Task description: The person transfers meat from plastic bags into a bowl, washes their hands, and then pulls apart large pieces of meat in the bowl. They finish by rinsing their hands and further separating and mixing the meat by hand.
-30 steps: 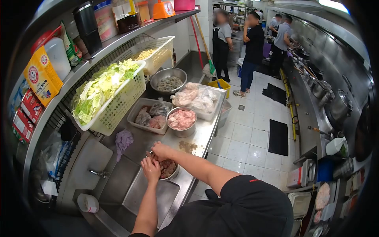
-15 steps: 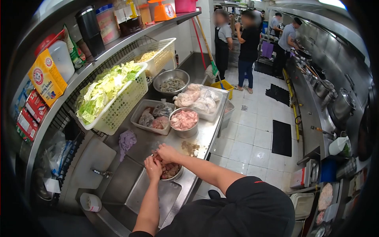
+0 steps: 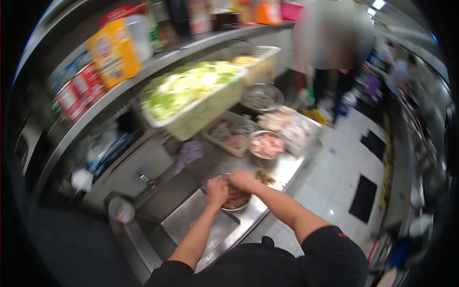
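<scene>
- At the near edge of the steel counter [image 3: 287, 167], beside the sink [image 3: 201, 225], a small metal bowl [image 3: 236, 204] of brownish meat pieces sat, and both of the person's bare hands were in it.
- The left hand [image 3: 217, 191] lay on the meat at the bowl's sink side, fingers curled down into it; the blur hid whether they pinched a piece.
- The right hand [image 3: 243, 180] covered the far side of the bowl, fingers bent over the meat and touching the left hand; its grip could not be made out either.
- The step in hand looked like working or mixing the meat by hand; the next move would probably call for turning the pieces over without tipping the bowl off the counter's edge.
- Further along the counter stood a round steel bowl of pale pink meat [image 3: 267, 146], and behind it a tray of bagged food [image 3: 291, 125] near the far corner.
- A white basket of chopped cabbage [image 3: 193, 95] hung over the counter's back edge, with a purple cloth [image 3: 190, 153] lying below it.
- On the shelf above stood a yellow box [image 3: 114, 52] and red packets [image 3: 76, 93].
- Other people stood in the aisle beyond, well apart and blurred.
</scene>
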Demonstrator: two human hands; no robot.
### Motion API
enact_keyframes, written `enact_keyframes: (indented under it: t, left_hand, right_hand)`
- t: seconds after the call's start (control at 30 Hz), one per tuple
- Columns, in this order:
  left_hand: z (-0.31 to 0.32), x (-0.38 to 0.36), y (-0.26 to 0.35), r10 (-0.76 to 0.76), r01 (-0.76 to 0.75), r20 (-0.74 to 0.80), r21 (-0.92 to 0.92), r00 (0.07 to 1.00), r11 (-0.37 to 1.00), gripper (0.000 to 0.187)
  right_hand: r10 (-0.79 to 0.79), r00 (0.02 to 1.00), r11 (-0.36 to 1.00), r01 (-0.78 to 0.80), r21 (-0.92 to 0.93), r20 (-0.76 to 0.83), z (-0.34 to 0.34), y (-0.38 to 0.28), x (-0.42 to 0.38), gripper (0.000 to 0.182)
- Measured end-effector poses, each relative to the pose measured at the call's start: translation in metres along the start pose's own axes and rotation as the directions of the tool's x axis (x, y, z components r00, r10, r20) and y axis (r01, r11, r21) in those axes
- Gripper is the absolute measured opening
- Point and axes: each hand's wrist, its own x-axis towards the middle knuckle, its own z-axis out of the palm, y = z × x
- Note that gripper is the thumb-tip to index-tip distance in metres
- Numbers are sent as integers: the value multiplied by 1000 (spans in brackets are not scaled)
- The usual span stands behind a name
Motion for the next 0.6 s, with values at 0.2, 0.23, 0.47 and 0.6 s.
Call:
enact_keyframes:
  t: [0.2, 0.23, 0.47, 0.6]
  left_hand:
    - [-9, -8, 17, -47, 46, -28, -11, 999, 999, 28]
    - [-8, -9, 18, -60, 59, -7, -21, 998, 998, 29]
    - [-23, -19, 40, -25, 15, 122, 85, 992, 996, 61]
    - [-16, -18, 38, -23, 16, 94, 82, 995, 997, 61]
  right_hand:
    - [-98, 988, 988, 81, -135, -124, 16, 15, -8, 28]
    - [-152, 973, 982, 130, -134, -171, 23, 20, -8, 28]
    - [-340, 880, 927, 252, -279, -333, 11, 12, -25, 27]
    - [-368, 853, 922, 284, -264, -371, 13, 16, -33, 27]
